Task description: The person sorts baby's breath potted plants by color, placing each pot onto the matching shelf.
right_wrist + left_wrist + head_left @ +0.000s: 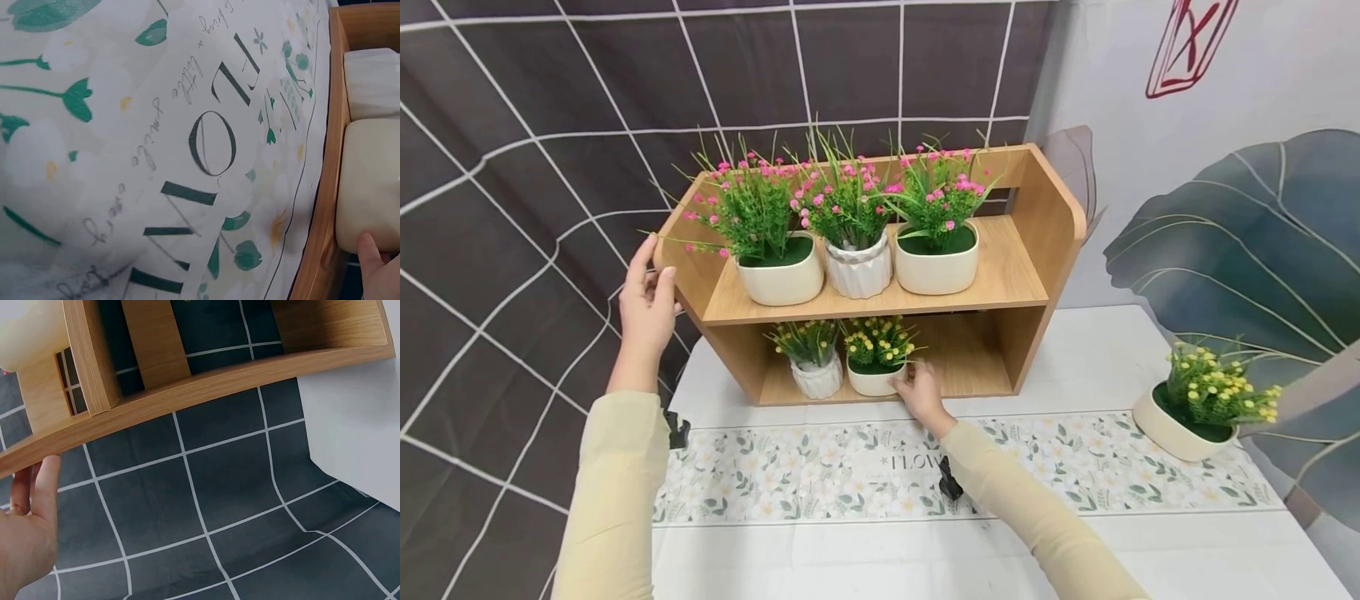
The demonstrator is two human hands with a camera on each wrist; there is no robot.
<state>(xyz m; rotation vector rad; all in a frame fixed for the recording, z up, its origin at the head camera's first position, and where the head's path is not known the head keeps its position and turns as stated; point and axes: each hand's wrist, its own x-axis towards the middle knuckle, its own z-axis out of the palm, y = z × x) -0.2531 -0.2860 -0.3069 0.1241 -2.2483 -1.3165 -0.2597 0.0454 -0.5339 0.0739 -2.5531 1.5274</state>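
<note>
A two-tier wooden shelf (pixel 1037 292) stands on the table. My left hand (pixel 647 308) touches the upper front of its left side panel, with fingers and thumb on the outer face in the left wrist view. On the lower tier, my right hand (pixel 919 393) holds the right end of an oval cream pot (pixel 872 382) with yellow flowers, thumb on its front; the farther fingers are partly hidden. Right beside that pot, to its left, sits a white ribbed pot (pixel 817 377) with yellow flowers. In the right wrist view the thumb (pixel 370 262) presses the smooth pot wall.
Three pots with pink flowers line the upper tier: a cream one (pixel 782 279), a white ribbed one (pixel 859 271) and another cream one (pixel 938 268). A yellow-flowered cream pot (pixel 1183 429) stands at the table's right. A floral runner (pixel 775 475) crosses the white table (pixel 760 554).
</note>
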